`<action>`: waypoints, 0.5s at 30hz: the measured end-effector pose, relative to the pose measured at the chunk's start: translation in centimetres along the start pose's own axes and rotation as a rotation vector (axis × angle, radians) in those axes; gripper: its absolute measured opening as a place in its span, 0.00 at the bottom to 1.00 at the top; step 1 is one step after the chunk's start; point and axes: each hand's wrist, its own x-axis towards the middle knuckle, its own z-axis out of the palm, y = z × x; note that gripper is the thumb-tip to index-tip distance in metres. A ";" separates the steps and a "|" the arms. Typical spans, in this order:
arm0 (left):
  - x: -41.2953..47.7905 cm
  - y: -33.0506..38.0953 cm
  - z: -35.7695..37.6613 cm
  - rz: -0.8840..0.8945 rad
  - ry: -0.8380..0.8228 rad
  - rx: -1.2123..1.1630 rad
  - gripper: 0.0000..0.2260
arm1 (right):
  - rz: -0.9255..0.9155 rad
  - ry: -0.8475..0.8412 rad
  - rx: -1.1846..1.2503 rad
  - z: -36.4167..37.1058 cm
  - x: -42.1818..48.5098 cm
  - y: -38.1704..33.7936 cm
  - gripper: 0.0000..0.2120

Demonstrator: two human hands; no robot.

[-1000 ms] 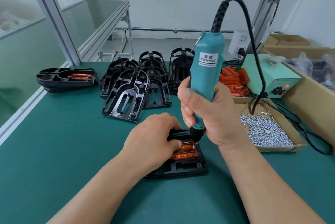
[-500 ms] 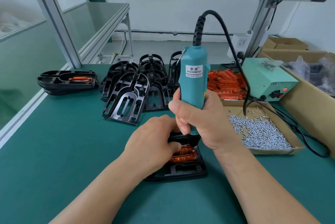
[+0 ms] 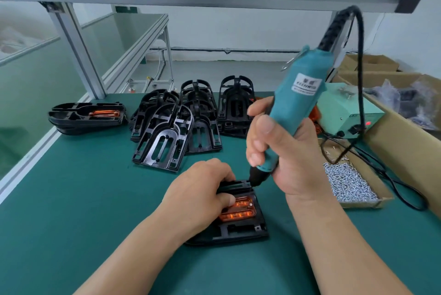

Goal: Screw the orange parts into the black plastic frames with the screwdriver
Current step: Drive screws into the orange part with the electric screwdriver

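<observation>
Toward the right of the green counter, shallow cardboard tray with a heap of silver screws; beyond it, larger cardboard box with clear-bagged goods, contents hard to make out. Near centre, flat on the counter, black frame with orange part seated in its middle. Left hand laid over the frame's left half, fingers curled over its far edge, thumb pressing the orange part. Right hand wrapped round teal screwdriver, tool tilted with its top leaning right, black nose at the frame's far right corner; contact unclear. Behind, loose pile of empty frames.
</observation>
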 end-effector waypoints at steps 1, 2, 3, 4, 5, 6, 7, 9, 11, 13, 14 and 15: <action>0.1 -0.1 -0.1 0.003 -0.011 0.000 0.12 | 0.008 0.057 0.021 -0.5 0.0 -0.1 0.14; 0.1 -0.2 -0.1 0.014 -0.028 0.002 0.12 | 0.015 0.116 0.039 -1.1 0.1 -0.3 0.14; 0.2 -0.3 -0.2 0.028 -0.049 0.007 0.12 | 0.020 0.177 0.062 -1.7 0.3 -0.6 0.15; 0.2 -0.3 -0.2 0.040 -0.064 0.011 0.12 | 0.024 0.244 0.093 -2.3 0.6 -0.9 0.17; 0.1 -0.4 -0.3 0.048 -0.074 0.014 0.13 | 0.025 0.317 0.130 -3.0 0.9 -1.1 0.17; 0.1 -0.4 -0.3 0.054 -0.075 0.019 0.13 | 0.019 0.385 0.169 -3.8 1.1 -1.4 0.15; 0.1 -0.5 -0.3 0.061 -0.070 0.026 0.14 | 0.007 0.445 0.203 -4.6 1.3 -1.6 0.12; 0.1 -0.6 -0.2 0.087 -0.047 0.052 0.15 | -0.020 0.541 0.241 -6.4 1.3 -2.2 0.07; 0.1 -0.4 -0.2 0.116 0.002 0.067 0.18 | -0.049 0.620 0.255 -8.3 0.7 -2.5 0.07; 0.2 0.2 -0.1 0.137 0.064 0.054 0.16 | -0.081 0.700 0.254 -10.1 -0.2 -2.6 0.07; 0.3 0.6 0.0 0.143 0.088 0.043 0.15 | -0.097 0.733 0.254 -10.9 -0.5 -2.6 0.06; 0.5 1.1 0.0 0.153 0.104 0.036 0.14 | -0.115 0.757 0.264 -11.6 -0.8 -2.7 0.06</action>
